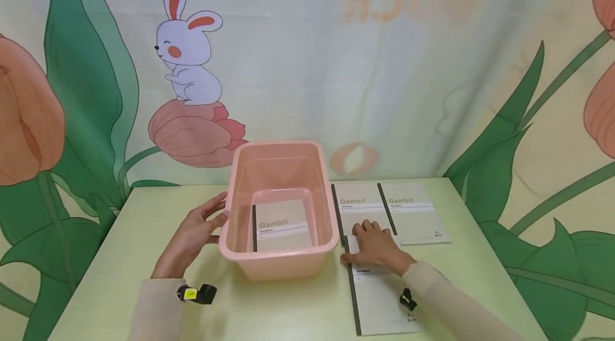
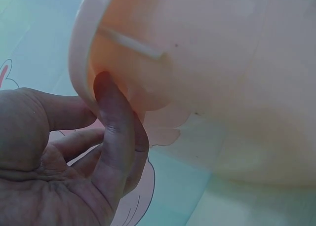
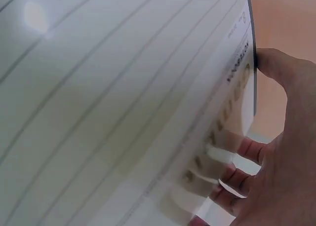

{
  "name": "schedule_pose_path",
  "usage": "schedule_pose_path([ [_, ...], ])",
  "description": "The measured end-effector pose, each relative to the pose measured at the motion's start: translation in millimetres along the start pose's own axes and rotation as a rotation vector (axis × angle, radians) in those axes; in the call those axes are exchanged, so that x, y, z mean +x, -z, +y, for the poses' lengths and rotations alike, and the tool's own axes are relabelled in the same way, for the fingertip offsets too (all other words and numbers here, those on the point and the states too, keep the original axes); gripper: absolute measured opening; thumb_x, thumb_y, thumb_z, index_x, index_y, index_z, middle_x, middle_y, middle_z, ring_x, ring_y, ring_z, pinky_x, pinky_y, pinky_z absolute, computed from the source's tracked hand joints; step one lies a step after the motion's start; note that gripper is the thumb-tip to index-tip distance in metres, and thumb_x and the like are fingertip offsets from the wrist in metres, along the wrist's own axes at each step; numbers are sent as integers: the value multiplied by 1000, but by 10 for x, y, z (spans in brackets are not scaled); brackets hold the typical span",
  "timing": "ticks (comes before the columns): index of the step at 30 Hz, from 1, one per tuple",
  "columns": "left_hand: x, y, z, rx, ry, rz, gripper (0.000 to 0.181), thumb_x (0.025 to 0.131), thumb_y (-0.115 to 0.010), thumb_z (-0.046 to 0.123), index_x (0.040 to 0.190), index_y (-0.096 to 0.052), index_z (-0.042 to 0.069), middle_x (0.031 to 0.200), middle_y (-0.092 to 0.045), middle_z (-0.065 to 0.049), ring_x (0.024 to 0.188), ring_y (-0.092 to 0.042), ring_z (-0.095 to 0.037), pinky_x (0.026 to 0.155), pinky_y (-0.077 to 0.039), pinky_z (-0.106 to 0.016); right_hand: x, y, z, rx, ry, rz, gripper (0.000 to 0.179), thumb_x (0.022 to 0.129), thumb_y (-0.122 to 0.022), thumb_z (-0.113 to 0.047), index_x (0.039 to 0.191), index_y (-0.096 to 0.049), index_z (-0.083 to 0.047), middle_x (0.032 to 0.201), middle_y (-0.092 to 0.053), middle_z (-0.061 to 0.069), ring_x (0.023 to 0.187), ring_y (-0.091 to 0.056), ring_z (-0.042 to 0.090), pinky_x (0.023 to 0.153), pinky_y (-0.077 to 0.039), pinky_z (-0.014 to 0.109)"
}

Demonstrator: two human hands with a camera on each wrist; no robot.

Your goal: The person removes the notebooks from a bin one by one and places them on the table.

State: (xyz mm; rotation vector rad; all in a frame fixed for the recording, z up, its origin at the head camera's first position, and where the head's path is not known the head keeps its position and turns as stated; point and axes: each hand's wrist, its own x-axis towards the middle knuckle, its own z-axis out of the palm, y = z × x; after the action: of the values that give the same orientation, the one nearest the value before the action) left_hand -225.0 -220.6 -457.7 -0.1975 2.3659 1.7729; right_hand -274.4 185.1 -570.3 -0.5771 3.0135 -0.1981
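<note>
One notebook (image 1: 379,298) was under the right hand (image 1: 377,247), gripped at its edges, seemingly because so flat an item offered little else; to that hand's left, the left hand (image 1: 192,234) pinched the rim of a pink basin (image 1: 283,268), apparently to steady it.

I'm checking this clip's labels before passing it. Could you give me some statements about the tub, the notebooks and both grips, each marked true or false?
1. The left grip holds the rim of the pink tub. True.
2. Nothing lies inside the tub. False: a Gambit notebook does.
3. The right grip is on the front notebook. True.
4. The front notebook is left of the tub. False: it is right of it.
5. Two back notebooks lie side by side. True.
</note>
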Motion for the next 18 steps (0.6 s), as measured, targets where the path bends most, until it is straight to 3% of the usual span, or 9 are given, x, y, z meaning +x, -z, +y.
schedule_pose_path([
  [5, 8, 6, -3, -7, -6, -2, 60, 102, -52, 25, 156, -26, 29, 160, -29, -14, 132, -50, -39, 83, -60, -39, -2, -41, 23, -34, 2, -5, 69, 74, -64, -77, 114, -57, -21, 105, -54, 1, 96, -50, 23, 78, -45, 49],
  [12, 3, 8, -19, -18, 5, 4, 60, 102, -52, 26, 156, -27, 30, 160, -30, -13, 132, -50, -38, 84, -60, -39, -65, -2, 19, -16, 30, 27, 71, 82, -63, -67, 133, -55, -19, 139, -54, 8, 123, -54, 35, 97, -44, 63],
  [18, 9, 9, 0, -17, 0, 6, 60, 102, -52, 26, 156, -27, 30, 160, -30, -13, 129, -53, -36, 83, -60, -37, -135, 256, -8, 5, 76, 112, 66, 86, -64, -58, 137, -53, -17, 147, -49, 13, 130, -50, 38, 104, -38, 67],
])
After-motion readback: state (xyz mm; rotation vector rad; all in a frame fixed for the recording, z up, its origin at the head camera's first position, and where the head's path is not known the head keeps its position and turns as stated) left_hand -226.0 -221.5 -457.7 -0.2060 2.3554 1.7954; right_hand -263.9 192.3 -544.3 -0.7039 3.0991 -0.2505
